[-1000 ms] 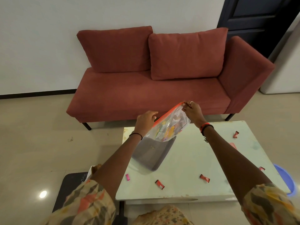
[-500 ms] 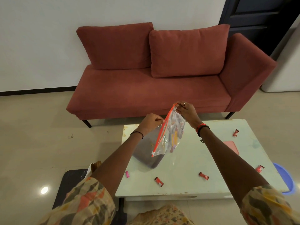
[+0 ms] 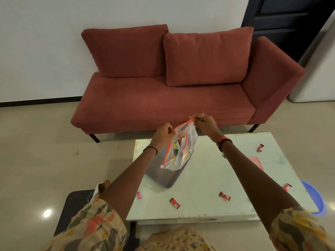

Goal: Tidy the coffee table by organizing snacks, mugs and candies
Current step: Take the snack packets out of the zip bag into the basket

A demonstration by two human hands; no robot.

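Note:
I hold a clear zip bag (image 3: 183, 151) with an orange zip strip above the pale coffee table (image 3: 208, 178). Colourful wrapped candies show inside it. My left hand (image 3: 162, 135) pinches one side of the mouth and my right hand (image 3: 205, 124) pinches the far corner, so the mouth gapes. A grey container (image 3: 163, 176) stands on the table right under the bag. Loose red candies lie on the table: one (image 3: 175, 203) near the front, one (image 3: 224, 196) to its right, one (image 3: 287, 187) by my right arm, one (image 3: 260, 148) far right. A pink candy (image 3: 139, 195) lies at the left.
A red sofa (image 3: 163, 98) stands behind the table. A pink flat thing (image 3: 256, 161) lies on the table, partly behind my right arm. A blue basin (image 3: 313, 196) sits on the floor at the right. A black mat (image 3: 72, 211) lies at the front left.
The bag's mouth has come apart between my hands. My left hand has taken hold of the near side of the zip strip, and the bag now hangs lower over the grey container.

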